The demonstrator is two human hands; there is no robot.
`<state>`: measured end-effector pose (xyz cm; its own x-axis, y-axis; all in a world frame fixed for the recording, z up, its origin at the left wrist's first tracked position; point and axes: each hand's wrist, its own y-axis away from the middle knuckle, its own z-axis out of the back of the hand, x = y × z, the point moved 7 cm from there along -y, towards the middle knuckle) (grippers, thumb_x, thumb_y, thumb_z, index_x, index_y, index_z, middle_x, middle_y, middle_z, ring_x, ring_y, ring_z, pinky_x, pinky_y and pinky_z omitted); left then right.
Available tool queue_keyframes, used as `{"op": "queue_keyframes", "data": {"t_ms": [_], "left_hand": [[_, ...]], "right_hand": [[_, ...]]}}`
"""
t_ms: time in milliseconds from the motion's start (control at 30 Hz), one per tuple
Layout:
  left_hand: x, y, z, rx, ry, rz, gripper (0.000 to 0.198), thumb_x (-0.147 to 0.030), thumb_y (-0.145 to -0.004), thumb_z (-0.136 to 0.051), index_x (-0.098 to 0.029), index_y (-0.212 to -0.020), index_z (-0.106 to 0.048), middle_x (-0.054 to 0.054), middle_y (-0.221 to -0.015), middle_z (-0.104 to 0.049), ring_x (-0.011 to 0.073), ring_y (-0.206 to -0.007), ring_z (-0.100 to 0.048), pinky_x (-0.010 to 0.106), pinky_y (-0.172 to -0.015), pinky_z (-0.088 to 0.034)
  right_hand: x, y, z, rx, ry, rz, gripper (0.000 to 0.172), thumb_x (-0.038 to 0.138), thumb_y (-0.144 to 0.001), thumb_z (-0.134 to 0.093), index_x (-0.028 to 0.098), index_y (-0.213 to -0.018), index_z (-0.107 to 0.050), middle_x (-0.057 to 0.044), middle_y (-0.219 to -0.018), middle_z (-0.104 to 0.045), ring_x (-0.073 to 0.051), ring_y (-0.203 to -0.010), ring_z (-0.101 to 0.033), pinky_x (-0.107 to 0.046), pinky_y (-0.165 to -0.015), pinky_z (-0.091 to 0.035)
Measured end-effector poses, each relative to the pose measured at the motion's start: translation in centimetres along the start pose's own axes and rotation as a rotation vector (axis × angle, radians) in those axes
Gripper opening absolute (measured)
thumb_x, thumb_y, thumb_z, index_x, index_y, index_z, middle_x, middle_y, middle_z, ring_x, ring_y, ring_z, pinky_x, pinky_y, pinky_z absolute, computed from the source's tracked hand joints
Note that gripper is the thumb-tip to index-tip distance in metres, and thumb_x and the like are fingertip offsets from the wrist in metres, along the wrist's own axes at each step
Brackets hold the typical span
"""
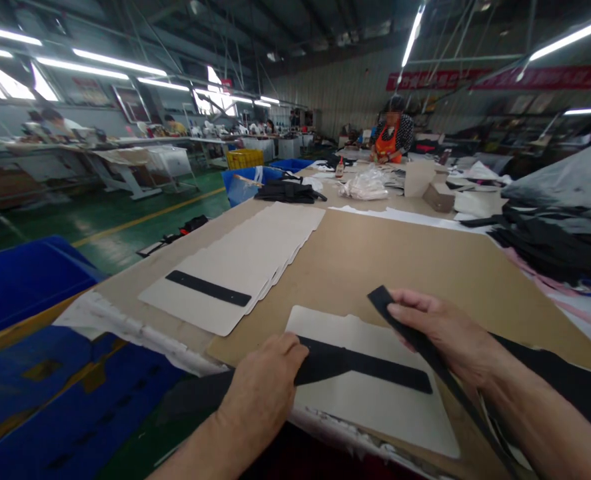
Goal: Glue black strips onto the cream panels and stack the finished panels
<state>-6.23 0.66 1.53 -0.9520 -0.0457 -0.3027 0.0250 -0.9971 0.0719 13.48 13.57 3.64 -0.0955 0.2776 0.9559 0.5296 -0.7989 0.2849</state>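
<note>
My left hand [265, 383] lies closed on the left end of a black strip [375, 365] that rests across a pale grey sheet [370, 407] near the table's front edge. My right hand [440, 330] holds a second black strip [382, 300] between thumb and fingers, raised a little above the sheet's right side. That strip runs back under my right wrist toward the lower right. A row of overlapping pale sheets [255, 257] lies to the left, and the nearest one carries a black strip [208, 288].
The brown cardboard-covered table [400, 260] stretches ahead. Dark fabric pieces [555, 247] pile at the right, blue bins [20, 280] stand at the left. A black bundle [288, 192] and a clear plastic bag [365, 185] lie further back. A person in an orange apron [392, 140] works at the far end.
</note>
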Motion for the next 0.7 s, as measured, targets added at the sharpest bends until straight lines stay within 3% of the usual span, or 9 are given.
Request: {"op": "queue_keyframes", "data": {"t_ms": [133,267,467,700], "left_hand": [[1.1,-1.7,-1.9,-0.063,-0.185,0.067,0.045,-0.003,-0.086,-0.038,-0.019,-0.121,-0.061,0.008,-0.137,-0.052,0.0266,-0.117,-0.050,0.040,-0.099,-0.048],[2.0,-2.3,-2.4,-0.122,-0.162,0.030,0.040,-0.008,-0.088,-0.040,-0.017,-0.122,-0.060,0.008,-0.131,-0.056,0.0261,-0.115,-0.048,0.038,-0.100,-0.047],[2.7,-2.2,-2.5,-0.103,-0.103,-0.013,0.042,-0.006,-0.085,-0.042,-0.015,-0.123,-0.059,0.007,-0.127,-0.059,0.0248,-0.111,-0.047,0.036,-0.101,-0.045],[2.8,-2.1,-2.8,-0.108,-0.070,-0.014,0.043,-0.004,-0.081,-0.042,-0.017,-0.118,-0.060,0.006,-0.125,-0.058,0.0254,-0.111,-0.046,0.037,-0.099,-0.046]], "right_hand": [[-1.4,-4.7,-4.8,0.141,0.195,-0.033,0.022,0.030,-0.074,-0.071,0.020,-0.091,-0.062,0.001,-0.075,-0.068,-0.012,-0.057,-0.059,-0.023,-0.052,-0.044],[-2.2,-8.2,-7.7,0.176,0.395,0.050,0.017,0.025,-0.075,-0.065,0.019,-0.091,-0.065,0.004,-0.069,-0.064,-0.011,-0.056,-0.055,-0.022,-0.052,-0.041],[-3.9,-11.2,-9.8,0.231,0.653,0.146,0.022,0.025,-0.075,-0.065,0.019,-0.095,-0.072,0.005,-0.062,-0.057,-0.010,-0.055,-0.047,-0.022,-0.052,-0.035],[-4.0,-11.6,-10.9,0.213,0.860,0.214,0.022,0.021,-0.077,-0.063,0.020,-0.097,-0.071,0.004,-0.063,-0.059,-0.011,-0.059,-0.050,-0.023,-0.056,-0.037]]}}
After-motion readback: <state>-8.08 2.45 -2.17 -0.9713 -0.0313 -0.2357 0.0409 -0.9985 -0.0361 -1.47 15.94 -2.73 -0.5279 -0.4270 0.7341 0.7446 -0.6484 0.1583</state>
